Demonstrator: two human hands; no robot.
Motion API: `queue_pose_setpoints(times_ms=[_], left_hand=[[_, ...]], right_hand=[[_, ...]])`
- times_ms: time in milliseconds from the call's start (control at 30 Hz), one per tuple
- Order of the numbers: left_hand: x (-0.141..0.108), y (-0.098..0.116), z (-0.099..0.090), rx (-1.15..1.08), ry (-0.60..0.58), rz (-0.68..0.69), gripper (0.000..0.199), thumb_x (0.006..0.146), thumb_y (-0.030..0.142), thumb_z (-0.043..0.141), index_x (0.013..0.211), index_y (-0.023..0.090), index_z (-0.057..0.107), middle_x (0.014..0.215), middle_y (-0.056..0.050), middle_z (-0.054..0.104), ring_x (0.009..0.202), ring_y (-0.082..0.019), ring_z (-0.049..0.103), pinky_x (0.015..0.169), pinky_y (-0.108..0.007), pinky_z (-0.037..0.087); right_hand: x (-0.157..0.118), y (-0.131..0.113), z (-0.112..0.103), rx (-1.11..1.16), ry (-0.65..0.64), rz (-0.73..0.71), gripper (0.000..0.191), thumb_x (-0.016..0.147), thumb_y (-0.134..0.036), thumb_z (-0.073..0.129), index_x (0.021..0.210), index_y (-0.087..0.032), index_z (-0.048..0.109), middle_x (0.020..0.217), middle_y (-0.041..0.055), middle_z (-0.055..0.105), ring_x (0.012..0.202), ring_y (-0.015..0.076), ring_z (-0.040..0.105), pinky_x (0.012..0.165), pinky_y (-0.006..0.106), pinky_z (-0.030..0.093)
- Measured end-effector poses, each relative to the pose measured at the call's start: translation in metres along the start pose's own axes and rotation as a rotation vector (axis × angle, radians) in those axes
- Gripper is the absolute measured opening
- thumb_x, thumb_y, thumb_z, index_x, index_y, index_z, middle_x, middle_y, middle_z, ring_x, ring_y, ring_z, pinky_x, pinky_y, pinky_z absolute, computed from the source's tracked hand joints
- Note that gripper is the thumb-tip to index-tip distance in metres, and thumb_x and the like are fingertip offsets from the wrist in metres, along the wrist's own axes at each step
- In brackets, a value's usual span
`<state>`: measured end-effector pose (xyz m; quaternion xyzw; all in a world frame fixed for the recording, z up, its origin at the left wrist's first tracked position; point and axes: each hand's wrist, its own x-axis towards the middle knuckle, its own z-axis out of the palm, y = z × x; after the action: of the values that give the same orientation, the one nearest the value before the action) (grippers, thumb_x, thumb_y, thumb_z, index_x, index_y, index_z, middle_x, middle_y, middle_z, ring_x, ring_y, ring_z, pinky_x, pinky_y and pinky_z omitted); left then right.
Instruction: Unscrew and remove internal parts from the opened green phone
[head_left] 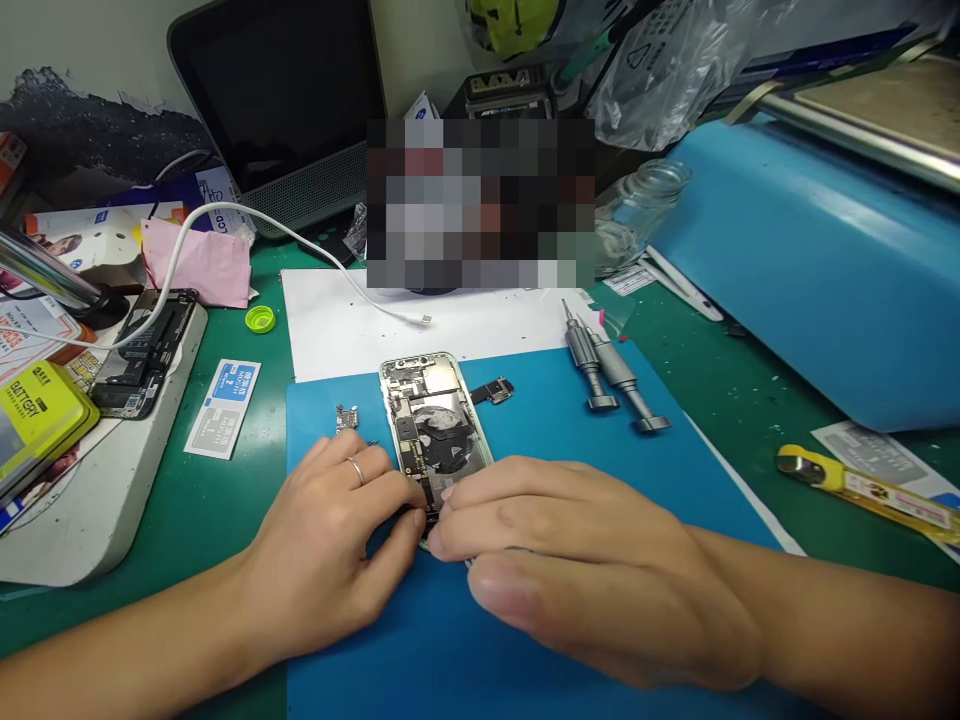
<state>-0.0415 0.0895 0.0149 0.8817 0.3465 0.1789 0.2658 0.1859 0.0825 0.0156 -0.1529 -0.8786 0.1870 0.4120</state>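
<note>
An opened smartphone [444, 435], its screen off and its inner parts bare, lies on the blue mat [375, 650]. My left hand [337, 530], with a ring on one finger, pinches the phone's lower left edge between thumb and forefinger. Over the lower right end is my right hand [585, 560], its fingers closed together. A sliver of something thin shows between its thumb and fingers; the rest is hidden. Both hands cover the phone's bottom end. A small part with a flex cable [495, 391] sticks out at the phone's right. Another small metal part [346, 416] lies left of it.
Two grey screwdrivers [611, 365] lie right of the phone. A white cable [247, 208] arches over white paper [330, 320]. At left, a yellow battery box [45, 425] and another opened phone [150, 350] rest on a white device. A yellow utility knife [862, 485] lies at right.
</note>
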Motion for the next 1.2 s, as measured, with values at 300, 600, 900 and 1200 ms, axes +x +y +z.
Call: queue_pose_setpoints(times_ms=[300, 600, 900, 1200], left_hand=[[0.001, 0.000, 0.000, -0.015, 0.006, -0.009, 0.019, 0.100, 0.019, 0.050, 0.091, 0.020, 0.066, 0.076, 0.000, 0.058, 0.074, -0.018, 0.044, 0.068, -0.036, 0.033], [0.001, 0.000, 0.001, -0.002, 0.021, 0.012, 0.015, 0.100, 0.019, 0.054, 0.092, 0.019, 0.067, 0.077, -0.001, 0.059, 0.075, -0.018, 0.044, 0.069, -0.035, 0.034], [0.001, 0.000, 0.001, 0.011, 0.014, 0.015, 0.017, 0.100, 0.019, 0.053, 0.091, 0.019, 0.068, 0.076, 0.000, 0.059, 0.073, -0.018, 0.045, 0.069, -0.036, 0.034], [0.001, -0.001, 0.001, 0.001, 0.031, 0.031, 0.018, 0.100, 0.017, 0.052, 0.091, 0.018, 0.067, 0.077, -0.001, 0.059, 0.074, -0.018, 0.046, 0.069, -0.035, 0.035]], right_hand=[[0.000, 0.001, 0.004, -0.013, 0.030, -0.002, 0.019, 0.106, -0.016, 0.047, 0.122, -0.012, 0.055, 0.100, 0.0048, 0.074, 0.092, 0.0130, 0.067, 0.086, 0.027, 0.060], [0.006, -0.006, -0.003, -0.052, -0.041, 0.114, 0.025, 0.109, -0.025, 0.043, 0.109, -0.014, 0.065, 0.094, 0.0044, 0.079, 0.089, 0.0125, 0.073, 0.079, 0.022, 0.059], [0.004, -0.006, 0.011, 0.084, 0.056, 0.210, 0.031, 0.110, -0.032, 0.040, 0.104, -0.017, 0.065, 0.087, 0.0029, 0.078, 0.076, 0.0114, 0.072, 0.069, 0.022, 0.056], [0.003, 0.000, 0.003, -0.059, 0.000, 0.065, 0.010, 0.105, -0.021, 0.053, 0.112, -0.019, 0.061, 0.091, -0.0007, 0.077, 0.083, 0.0100, 0.072, 0.077, 0.022, 0.059]])
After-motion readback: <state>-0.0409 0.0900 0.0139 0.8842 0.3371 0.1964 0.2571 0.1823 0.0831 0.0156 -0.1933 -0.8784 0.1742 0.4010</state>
